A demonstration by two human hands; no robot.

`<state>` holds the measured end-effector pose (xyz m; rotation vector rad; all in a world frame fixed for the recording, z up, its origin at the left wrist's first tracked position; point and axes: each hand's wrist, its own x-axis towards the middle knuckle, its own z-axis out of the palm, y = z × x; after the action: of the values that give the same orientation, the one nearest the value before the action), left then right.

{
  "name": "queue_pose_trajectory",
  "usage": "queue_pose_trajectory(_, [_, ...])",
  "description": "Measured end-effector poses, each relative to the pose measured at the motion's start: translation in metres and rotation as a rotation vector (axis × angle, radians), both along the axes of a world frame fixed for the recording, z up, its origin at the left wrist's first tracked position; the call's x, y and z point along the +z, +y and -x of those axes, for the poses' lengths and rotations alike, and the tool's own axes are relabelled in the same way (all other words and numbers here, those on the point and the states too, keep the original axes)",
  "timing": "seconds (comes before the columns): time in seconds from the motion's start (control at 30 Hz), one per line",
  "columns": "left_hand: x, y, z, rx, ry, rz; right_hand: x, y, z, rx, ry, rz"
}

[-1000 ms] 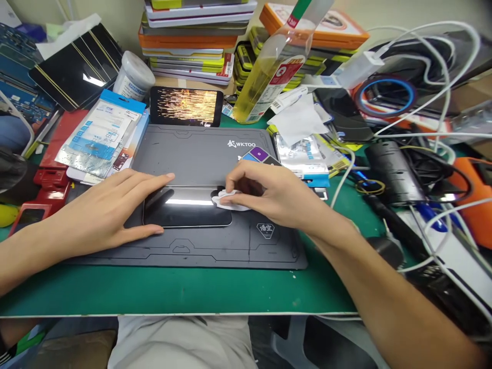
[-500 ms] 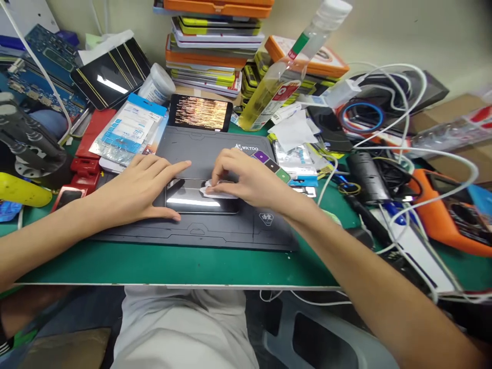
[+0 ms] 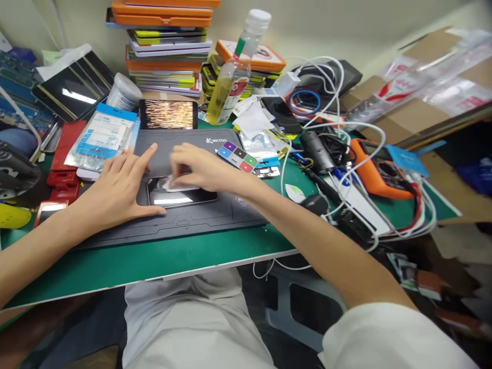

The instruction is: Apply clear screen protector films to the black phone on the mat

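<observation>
Green Benchtop (image 3: 154, 261): Handling Risks and Containers

Dark grey rectangular mat with thin black lines (image 3: 207, 218) covers the middle of the benchtop. On it, between the two hands, a black, glass-faced rectangular device (image 3: 184, 197) lies flat.

Risks, left to right:
- Left hand (image 3: 119, 179): fingers spread and unclenched, straddling the device's left end, thumb along the near edge. Contact pressure cannot be told. If this brace gives way, sideways force could slide the device across the mat.
- Right hand (image 3: 200, 169): thumb and forefinger pinch a crumpled white wad (image 3: 167, 183) over the left part of the glass; the fingertips are blurred. Grit trapped under the wad could scratch the glass; excess pressure could crack it.
- Right wrist: a flat, multicoloured patch card (image 3: 237, 157) lies just beyond it. A wide arm sweep could displace the card.

Containers, left to right:
- Clear plastic pouch with blue bands (image 3: 102, 134): white printed matter visible; whether it is inside or on the surface cannot be told.
- White opaque plastic jar (image 3: 125, 91): contents hidden.
- Stack of orange, grey and yellow flat cases (image 3: 165, 54): contents not visible.
- Clear bottle with a white cap (image 3: 237, 72): yellow liquid in the lower part. It appears to lean right; if knocked over uncapped, it could spill towards the mat.
- Brown cardboard cartons (image 3: 407, 118): crumpled clear plastic lies across them; contents not visible.
</observation>
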<state>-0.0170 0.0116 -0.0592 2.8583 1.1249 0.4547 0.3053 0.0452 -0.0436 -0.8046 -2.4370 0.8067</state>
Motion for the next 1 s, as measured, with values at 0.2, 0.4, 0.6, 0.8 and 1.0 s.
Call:
queue_pose_trajectory(0.2, [-0.002,-0.006,-0.010,0.017,0.013,0.061,-0.001,-0.029,-0.085,-0.254,0.034,0.073])
queue_pose_trajectory(0.4, [0.003,-0.005,-0.007,0.004,0.044,0.040,-0.004,-0.017,-0.003,-0.116,0.033,0.063])
queue_pose_trajectory(0.6, [0.006,0.002,-0.002,0.051,0.018,0.112,-0.002,0.009,0.036,-0.022,0.044,-0.006])
queue_pose_trajectory(0.8, [0.004,0.000,-0.007,0.028,-0.005,0.153,-0.004,-0.011,-0.065,-0.266,0.071,0.086])
queue_pose_trajectory(1.0, [0.008,0.002,-0.007,0.005,-0.008,0.163,-0.005,-0.010,-0.027,-0.227,0.056,0.081])
